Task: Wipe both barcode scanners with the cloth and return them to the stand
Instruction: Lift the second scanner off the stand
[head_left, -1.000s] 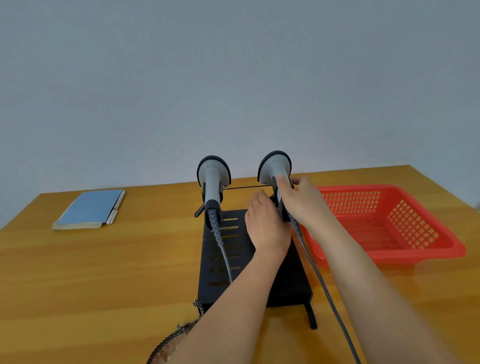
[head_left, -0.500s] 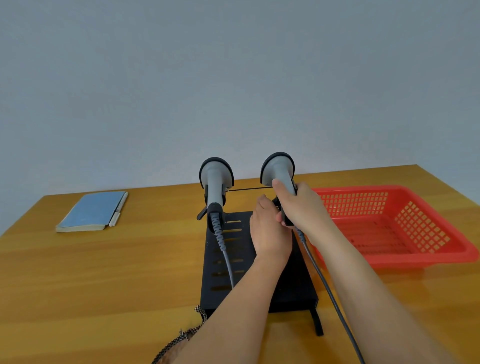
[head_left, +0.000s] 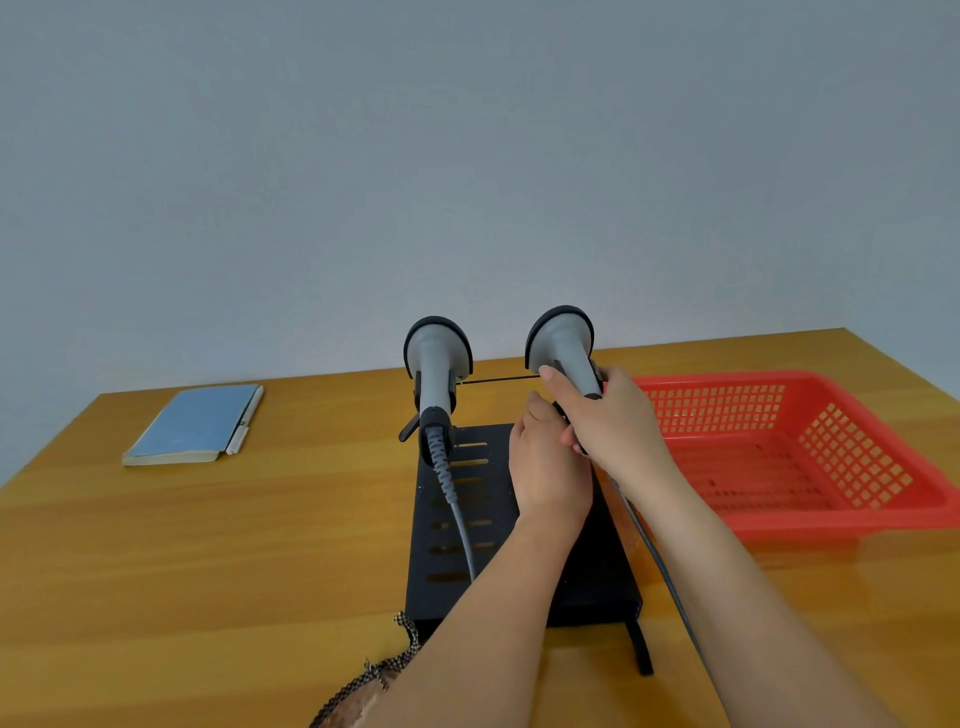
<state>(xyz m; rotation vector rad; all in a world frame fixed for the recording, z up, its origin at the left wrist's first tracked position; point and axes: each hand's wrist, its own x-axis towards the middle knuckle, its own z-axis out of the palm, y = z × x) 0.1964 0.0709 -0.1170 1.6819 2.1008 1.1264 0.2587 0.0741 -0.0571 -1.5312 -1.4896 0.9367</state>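
Wooden, honey-coloured table (head_left: 260, 545) fills the lower part of the view, set against a plain grey wall (head_left: 467, 156). On its right side lies a red plastic basket (head_left: 883, 499) with a lattice floor and walls. At the middle stands a black slotted stand (head_left: 467, 519), its base flat on the table and a thin bar across its far end. Two grey barcode scanners rest at that far end, heads up. The left scanner (head_left: 436, 364) sits alone in its cradle, its grey cable (head_left: 462, 530) trailing toward the near edge. The right scanner (head_left: 563, 348) is gripped by the right hand (head_left: 613, 421), fingers curled round its handle and the thumb laid along the neck. The left hand (head_left: 545, 467) is just beside it, touching the lower handle; whether its fingers pinch anything cannot be told, since they are hidden. A blue notebook (head_left: 195, 423) lies far left, a pen (head_left: 244, 423) along its right edge. At the near edge, a patterned cloth (head_left: 374, 675) peeks out under the left forearm.
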